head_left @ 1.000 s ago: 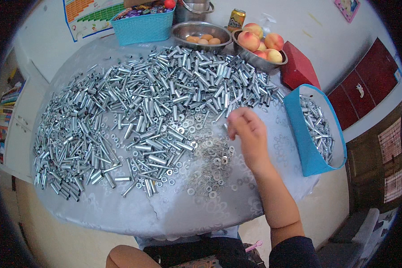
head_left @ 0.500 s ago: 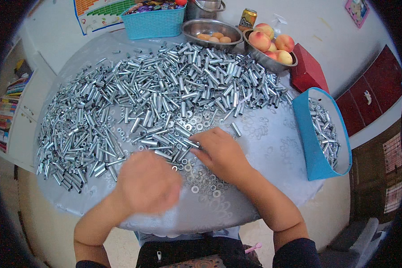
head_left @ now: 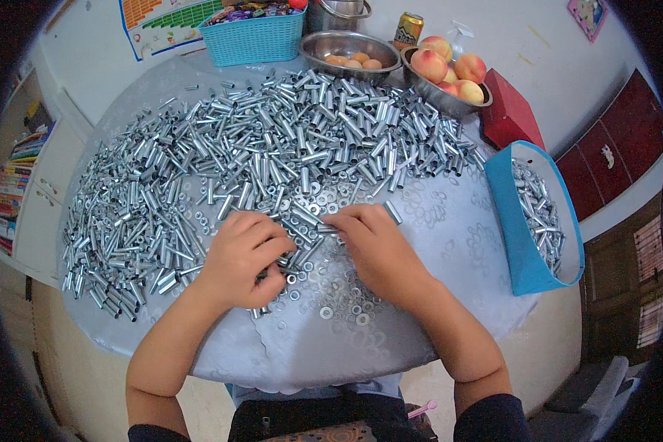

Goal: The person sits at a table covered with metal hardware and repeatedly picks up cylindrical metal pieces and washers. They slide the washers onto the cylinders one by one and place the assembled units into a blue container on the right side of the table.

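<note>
Two hands. Left hand (head_left: 247,258): fingers curled, hold unseen. Right hand (head_left: 376,252): thumb and forefinger narrow, tips at tubes; grip can't be told. Metal tubes (head_left: 272,136), uncountable, between and beyond fingertips. Washers (head_left: 345,295), many, nearer than right fingertips. One blue bin (head_left: 510,221), right of both.

Left hand (head_left: 244,258) curled inward; right hand (head_left: 374,252) palm-down, perhaps pinching, grip partly hidden.

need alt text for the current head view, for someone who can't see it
A person's left hand and right hand are among metal tubes and washers spread over a table. A blue bin of metal parts stands at right; eggs and peaches sit in bowls at the back.
</note>
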Motion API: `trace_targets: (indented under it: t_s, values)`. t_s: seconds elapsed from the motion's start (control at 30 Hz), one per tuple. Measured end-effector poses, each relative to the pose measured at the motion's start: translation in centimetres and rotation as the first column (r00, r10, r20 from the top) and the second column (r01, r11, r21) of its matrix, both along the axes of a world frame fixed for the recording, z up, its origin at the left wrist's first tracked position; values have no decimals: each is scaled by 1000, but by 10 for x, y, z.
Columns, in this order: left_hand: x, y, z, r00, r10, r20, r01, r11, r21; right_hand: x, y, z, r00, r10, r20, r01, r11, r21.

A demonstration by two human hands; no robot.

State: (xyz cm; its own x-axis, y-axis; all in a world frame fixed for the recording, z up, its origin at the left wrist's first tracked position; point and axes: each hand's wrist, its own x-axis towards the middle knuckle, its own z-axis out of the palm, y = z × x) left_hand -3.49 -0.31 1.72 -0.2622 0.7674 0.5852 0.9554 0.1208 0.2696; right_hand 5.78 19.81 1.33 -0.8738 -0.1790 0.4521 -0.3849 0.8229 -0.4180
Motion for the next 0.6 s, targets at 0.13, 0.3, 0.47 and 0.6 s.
trace_targets:
  t_s: [0.13, 0.3, 0.47, 0.6]
  values:
    - [-5, -4, -1, 992, -126, 17, 127, 986, -104, 3, -7, 8, 995, -36, 98, 62, 960, -273]
    - [-6, -4, 0, 983, -181, 28, 183, 976, -120, 5, -8, 17, 984, -34, 176, 102, 913, -395]
    - [-3, -4, -2, 981, -188, 41, 192, 968, -159, 5, -7, 10, 976, 66, 206, 45, 870, -491]
    - [-1, 0, -7, 981, -150, 120, 164, 980, -115, 8, -9, 2, 931, 202, 303, 87, 685, -724]
